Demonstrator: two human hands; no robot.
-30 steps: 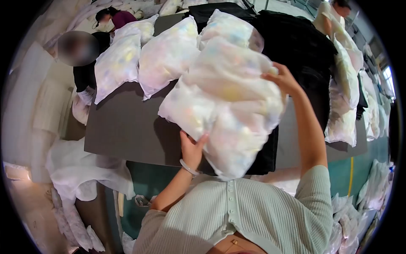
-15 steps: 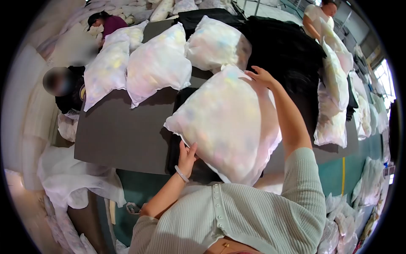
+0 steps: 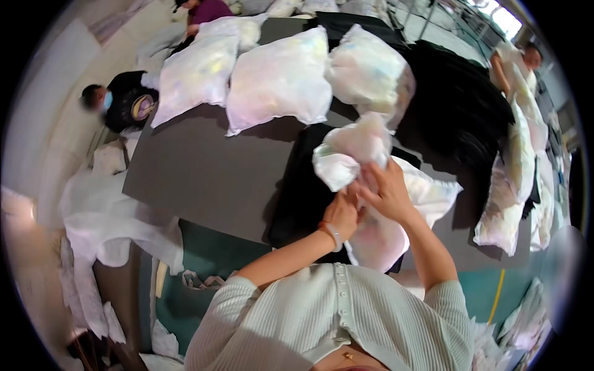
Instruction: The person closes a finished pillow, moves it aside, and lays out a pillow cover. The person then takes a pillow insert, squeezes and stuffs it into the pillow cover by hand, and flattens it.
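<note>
- Gripping a white, translucent, pillow-shaped bag with pastel-coloured filling [image 3: 382,240], the worker stands at the near edge of a matt grey tabletop [image 3: 192,164].
- Left hand [image 3: 343,215]: closed on the bag at its pinched-in middle, fingertips partly hidden among the folds. A white ring-shaped bracelet [image 3: 335,238] sits at the wrist.
- Right hand [image 3: 390,191]: clamped on the same gathered part from the right, fingers bent. The two hands are close together; from where I stand I cannot tell whether they touch.
- Position of the held bag: towards the tabletop's near edge, right of its middle, above a flat, folded black cloth [image 3: 303,195]. One end bunches up towards the far edge, the other hangs towards the worker, and a corner juts towards the right edge. I cannot tell whether it rests on the cloth.
- Far half of the tabletop: a row of plump white bags [image 3: 278,80] runs from the left edge to past the middle.
- Right side: a heap of black fabric [image 3: 461,105], with long white bags [image 3: 507,198] along the right edge.
- Others present: a person in a black top [image 3: 127,102] at the left edge, a person in a purple top [image 3: 209,10] near the far left corner, a person in a white top [image 3: 504,65] near the far right corner.
- Below: sheer white sheeting [image 3: 117,210] just off the near left corner; green floor [image 3: 198,247].
</note>
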